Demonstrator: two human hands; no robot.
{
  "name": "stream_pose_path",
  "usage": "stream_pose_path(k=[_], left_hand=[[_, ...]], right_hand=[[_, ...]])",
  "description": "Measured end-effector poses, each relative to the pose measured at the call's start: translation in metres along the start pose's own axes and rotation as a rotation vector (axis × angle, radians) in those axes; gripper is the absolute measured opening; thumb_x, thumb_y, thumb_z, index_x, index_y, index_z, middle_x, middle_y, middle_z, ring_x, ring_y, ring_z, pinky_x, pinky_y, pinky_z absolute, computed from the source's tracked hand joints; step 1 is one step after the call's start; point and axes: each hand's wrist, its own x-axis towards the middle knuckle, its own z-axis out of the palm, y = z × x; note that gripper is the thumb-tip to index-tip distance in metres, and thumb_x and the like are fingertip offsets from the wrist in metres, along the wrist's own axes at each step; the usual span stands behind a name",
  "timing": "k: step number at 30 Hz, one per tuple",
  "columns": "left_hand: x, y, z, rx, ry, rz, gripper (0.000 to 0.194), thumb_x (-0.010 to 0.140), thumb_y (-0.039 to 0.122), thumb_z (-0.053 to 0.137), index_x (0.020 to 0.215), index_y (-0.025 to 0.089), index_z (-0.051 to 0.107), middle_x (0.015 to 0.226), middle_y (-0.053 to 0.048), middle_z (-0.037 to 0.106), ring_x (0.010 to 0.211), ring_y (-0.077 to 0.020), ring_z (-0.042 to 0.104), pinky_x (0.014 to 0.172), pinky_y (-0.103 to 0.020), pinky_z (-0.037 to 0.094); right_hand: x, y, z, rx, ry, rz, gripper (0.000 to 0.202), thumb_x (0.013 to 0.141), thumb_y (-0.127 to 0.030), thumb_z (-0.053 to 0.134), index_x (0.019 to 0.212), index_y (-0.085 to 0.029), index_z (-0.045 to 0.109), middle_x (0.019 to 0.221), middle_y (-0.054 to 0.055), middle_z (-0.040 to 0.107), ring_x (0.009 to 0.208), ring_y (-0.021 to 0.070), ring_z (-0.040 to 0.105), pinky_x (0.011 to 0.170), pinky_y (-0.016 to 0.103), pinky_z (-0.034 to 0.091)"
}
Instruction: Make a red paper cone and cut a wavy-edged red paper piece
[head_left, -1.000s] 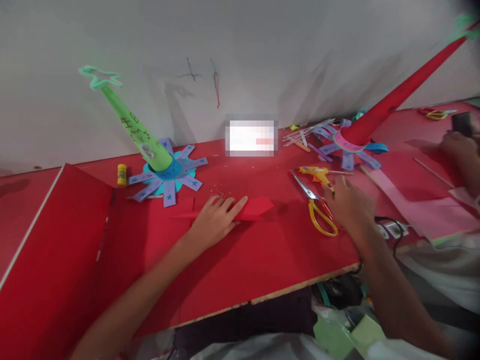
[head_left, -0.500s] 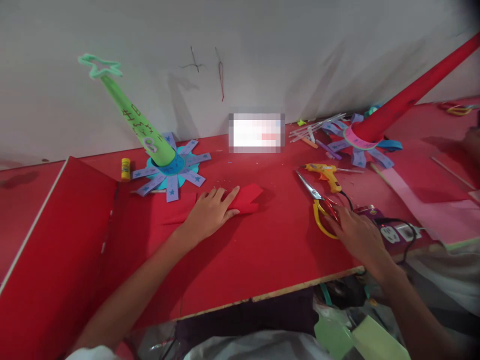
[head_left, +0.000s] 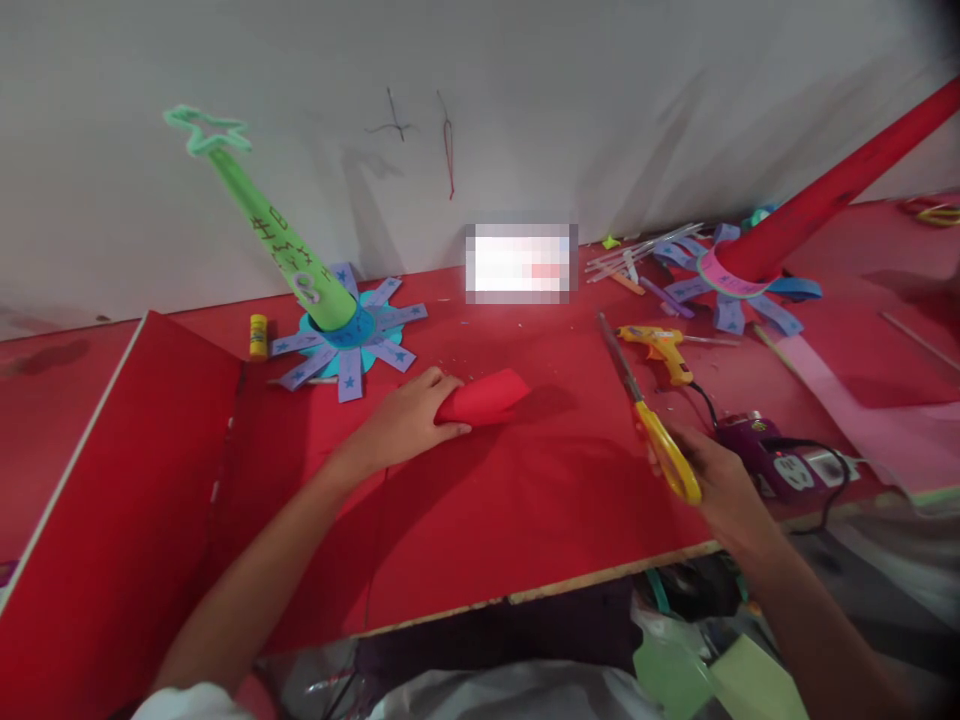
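Observation:
My left hand [head_left: 416, 415] is closed around a folded piece of red paper [head_left: 487, 398], its thumb on the near side. In my right hand [head_left: 709, 465] is a pair of scissors [head_left: 660, 440] with yellow handles, turned on edge, the blades pointing away from me and up to the left. My fingers are partly hidden behind the handles. Just past the scissors lies a yellow glue gun [head_left: 660, 350]. A green paper cone [head_left: 289, 250] with a star on top stands beyond my left hand on a blue base with purple strips.
A red board [head_left: 127, 500] rises at the left, near a yellow glue stick [head_left: 258, 338]. At the right are a purple power outlet box [head_left: 750, 435] with a black cord, a leaning red cone [head_left: 840, 195] and pink paper [head_left: 847, 410]. Clear sticks [head_left: 645, 250] lie by the wall.
My right hand has lifted the scissors off the table and turned them on edge. My left hand, which lay flat on the red paper, has curled around it and raised it slightly.

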Motion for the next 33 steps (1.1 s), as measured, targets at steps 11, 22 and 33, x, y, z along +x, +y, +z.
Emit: stream_pose_path(k=[11,22,33], left_hand=[[-0.008,-0.002,-0.017,-0.107,0.022,-0.016,0.086,0.096,0.058,0.071,0.169,0.032,0.033,0.173,-0.011,0.048,0.147,-0.0408,0.059,0.118,-0.054,0.049],[-0.013,-0.005,-0.034,-0.306,0.231,-0.012,0.081,0.099,0.07,0.062,0.165,0.026,0.046,0.162,-0.012,0.06,0.148,-0.0383,0.058,0.125,-0.052,0.047],[-0.019,-0.004,-0.051,-0.443,0.385,-0.035,0.072,0.09,0.055,0.077,0.15,0.021,0.055,0.154,-0.011,0.066,0.138,-0.0347,0.066,0.122,-0.051,0.052]], right_hand=[[0.004,-0.052,0.056,0.276,-0.261,0.113,0.058,0.067,-0.053,0.1,0.098,-0.027,0.059,0.081,-0.004,0.059,0.063,0.0131,0.055,0.056,0.025,0.05],[0.022,-0.05,0.062,-0.061,-0.342,0.004,0.051,0.074,-0.064,0.087,0.084,-0.023,0.06,0.068,-0.003,0.055,0.058,0.0138,0.05,0.054,0.027,0.041],[0.017,-0.048,0.065,-0.396,-0.419,-0.153,0.046,0.076,-0.046,0.085,0.107,-0.025,0.06,0.086,0.001,0.065,0.068,0.0202,0.058,0.063,0.033,0.05]])
